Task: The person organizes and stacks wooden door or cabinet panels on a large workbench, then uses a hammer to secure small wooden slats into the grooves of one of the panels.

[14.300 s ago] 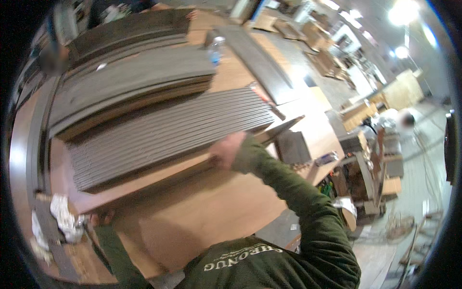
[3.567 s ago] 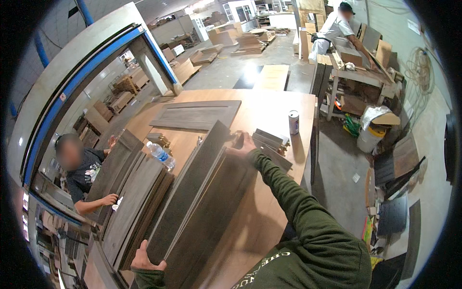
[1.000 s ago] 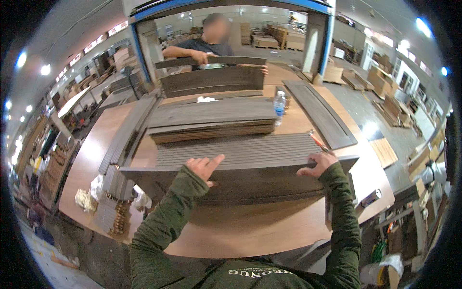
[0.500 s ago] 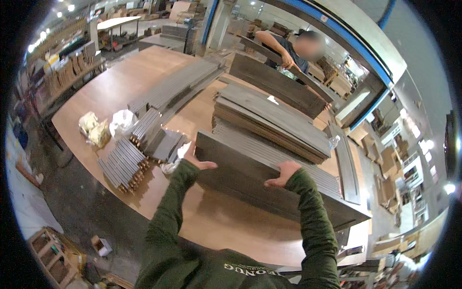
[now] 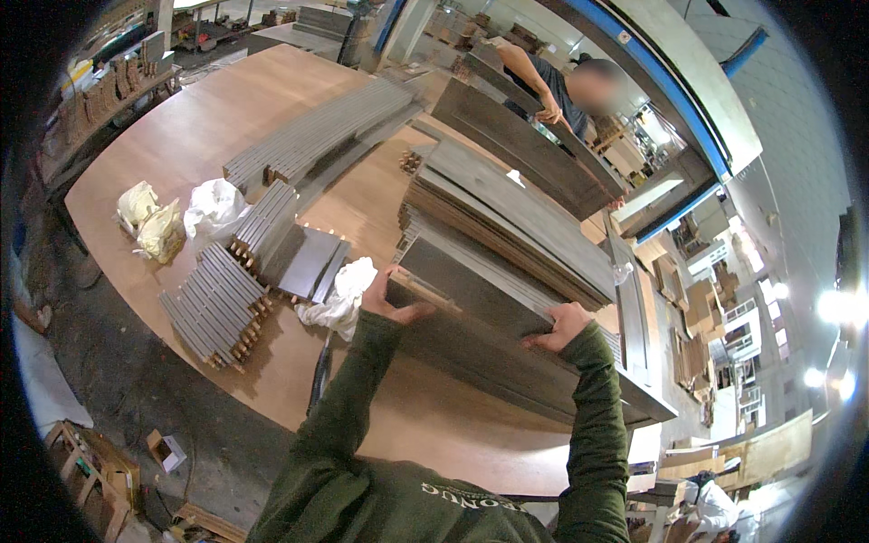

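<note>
Both my hands grip a long dark grey wooden panel, held tilted on its long edge over the near part of the table. My left hand is wrapped round its left end, thumb on the near face. Farther right, my right hand clasps the upper edge, thumb also on the near side. Just behind it a second grey surface with a bare wood edge shows; whether it joins the panel I cannot tell. A crumpled white cloth lies beside my left hand.
Stacked grey boards lie beyond the panel. Bundled grey strips, crumpled yellowish gloves or cloths and a white bundle sit at left. Across the table, a co-worker handles another panel under a blue-edged frame.
The panel has tipped in my hands, and a lighter edge and grey surface now show behind its top. My hands have shifted slightly right. The co-worker still handles the other panel.
</note>
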### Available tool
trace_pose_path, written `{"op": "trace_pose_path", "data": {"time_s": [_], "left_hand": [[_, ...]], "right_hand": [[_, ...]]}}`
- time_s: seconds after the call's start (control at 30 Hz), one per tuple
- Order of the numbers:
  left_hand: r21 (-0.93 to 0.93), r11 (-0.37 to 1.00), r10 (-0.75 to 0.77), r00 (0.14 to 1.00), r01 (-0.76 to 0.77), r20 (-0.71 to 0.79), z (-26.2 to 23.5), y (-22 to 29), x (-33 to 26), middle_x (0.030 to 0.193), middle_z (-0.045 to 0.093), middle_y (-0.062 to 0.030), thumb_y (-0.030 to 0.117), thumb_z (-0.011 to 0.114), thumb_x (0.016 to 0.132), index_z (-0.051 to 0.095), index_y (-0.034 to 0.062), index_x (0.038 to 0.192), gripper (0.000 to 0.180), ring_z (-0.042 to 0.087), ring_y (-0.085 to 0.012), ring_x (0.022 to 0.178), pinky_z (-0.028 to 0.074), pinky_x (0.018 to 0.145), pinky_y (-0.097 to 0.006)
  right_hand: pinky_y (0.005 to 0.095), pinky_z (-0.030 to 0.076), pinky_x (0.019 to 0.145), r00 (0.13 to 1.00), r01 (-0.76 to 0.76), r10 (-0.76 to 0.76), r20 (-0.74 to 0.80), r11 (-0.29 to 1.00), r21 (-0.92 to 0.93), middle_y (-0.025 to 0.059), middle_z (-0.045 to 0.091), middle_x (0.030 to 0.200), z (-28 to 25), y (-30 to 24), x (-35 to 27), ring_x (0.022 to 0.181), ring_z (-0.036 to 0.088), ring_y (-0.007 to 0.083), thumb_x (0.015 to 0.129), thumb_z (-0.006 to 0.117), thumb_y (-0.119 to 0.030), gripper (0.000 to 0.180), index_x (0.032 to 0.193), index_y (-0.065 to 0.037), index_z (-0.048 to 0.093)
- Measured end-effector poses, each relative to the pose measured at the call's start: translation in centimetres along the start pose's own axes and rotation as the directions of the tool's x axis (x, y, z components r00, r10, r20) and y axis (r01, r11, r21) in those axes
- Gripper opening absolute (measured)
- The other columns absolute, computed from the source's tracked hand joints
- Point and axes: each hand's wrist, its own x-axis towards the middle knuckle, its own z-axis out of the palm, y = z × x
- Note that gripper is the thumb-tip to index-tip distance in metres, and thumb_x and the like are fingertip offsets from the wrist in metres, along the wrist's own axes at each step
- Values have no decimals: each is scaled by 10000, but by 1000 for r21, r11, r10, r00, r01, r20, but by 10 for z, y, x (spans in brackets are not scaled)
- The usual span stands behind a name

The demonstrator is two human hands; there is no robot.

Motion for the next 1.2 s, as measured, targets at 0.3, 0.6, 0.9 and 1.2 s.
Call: {"op": "trace_pose_path", "data": {"time_s": [0.3, 0.6, 0.9, 1.2], "left_hand": [[-32, 998, 52, 996, -54, -67, -1, 5, 3, 934, 612, -112, 273, 855, 480, 517, 38, 1048, 701, 593, -230, 865, 468, 759, -331], [-146, 988, -53, 997, 43, -63, 6, -6, 0, 912, 612, -111, 274, 854, 475, 517, 33, 1030, 693, 606, -231, 820, 482, 717, -329], [-183, 980, -92, 994, 80, -61, 10, -9, -5, 882, 600, -90, 208, 821, 560, 496, 36, 987, 564, 594, -193, 765, 487, 669, -313], [24, 896, 431, 856, -443, -286, -29, -2, 42, 1043, 493, -139, 412, 657, 665, 442, -21, 1138, 676, 483, -270, 990, 395, 848, -408]], "right_hand": [[393, 477, 621, 956, -147, 157, 248, 987, -59, 161, 591, 649, 1, -1, 13, 665, 597, 337, 585, 693, -566, 564, 811, -52, 642], [345, 498, 596, 981, -156, 168, 97, 980, -126, 142, 590, 592, 19, -3, 10, 590, 603, 296, 537, 746, -552, 599, 715, 7, 624], [380, 497, 622, 983, -152, 170, 66, 964, -219, 169, 611, 661, 32, -1, 3, 655, 614, 306, 534, 719, -585, 632, 781, -9, 639], [393, 506, 703, 906, -292, 278, 320, 956, -5, 149, 646, 817, 15, -7, 13, 766, 624, 291, 691, 657, -409, 401, 860, -45, 665]]}}
